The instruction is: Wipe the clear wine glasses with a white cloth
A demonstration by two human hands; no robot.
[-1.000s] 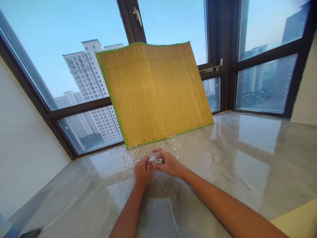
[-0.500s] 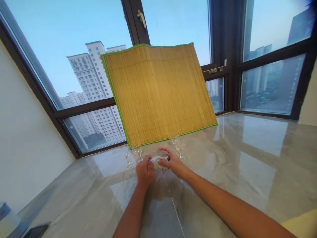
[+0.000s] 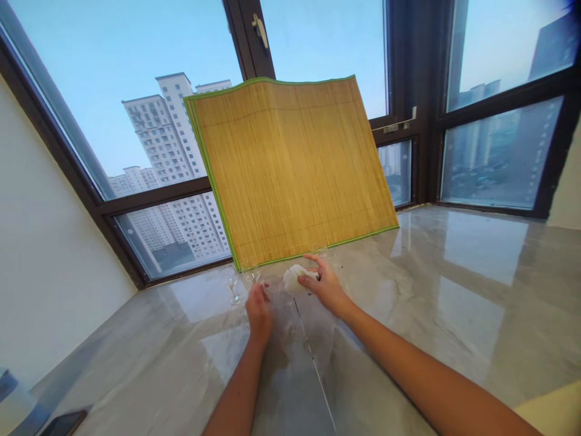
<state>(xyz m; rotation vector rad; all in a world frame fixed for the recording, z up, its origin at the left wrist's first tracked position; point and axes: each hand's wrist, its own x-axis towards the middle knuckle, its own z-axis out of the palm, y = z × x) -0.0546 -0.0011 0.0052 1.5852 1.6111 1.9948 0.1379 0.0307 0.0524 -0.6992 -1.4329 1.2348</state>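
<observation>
My right hand [image 3: 330, 292] grips a bunched white cloth [image 3: 295, 280] between thumb and fingers, with the index finger stretched out above it. To its left, my left hand [image 3: 259, 312] is closed with curled fingers; whatever they hold, if anything, is hidden. Just beyond the left fingertips shows a clear stemmed glass [image 3: 251, 270], its lower part covered by the hand. Another clear stemmed glass [image 3: 233, 289] stands upright to the left of that hand. Behind the right hand, a faint clear glass rim [image 3: 321, 253] shows, mostly covered.
A bamboo mat [image 3: 295, 169] with green edging leans against the window frame [image 3: 406, 79] behind the glasses. The glossy grey marble surface [image 3: 408, 303] carries strong reflections. A dark phone [image 3: 63, 422] lies at the lower left, close to a white and blue object [image 3: 13, 396].
The hands have moved apart. My left hand has let go of the cloth and shifted slightly left and away from me. My right hand has lifted the cloth a little upward and right.
</observation>
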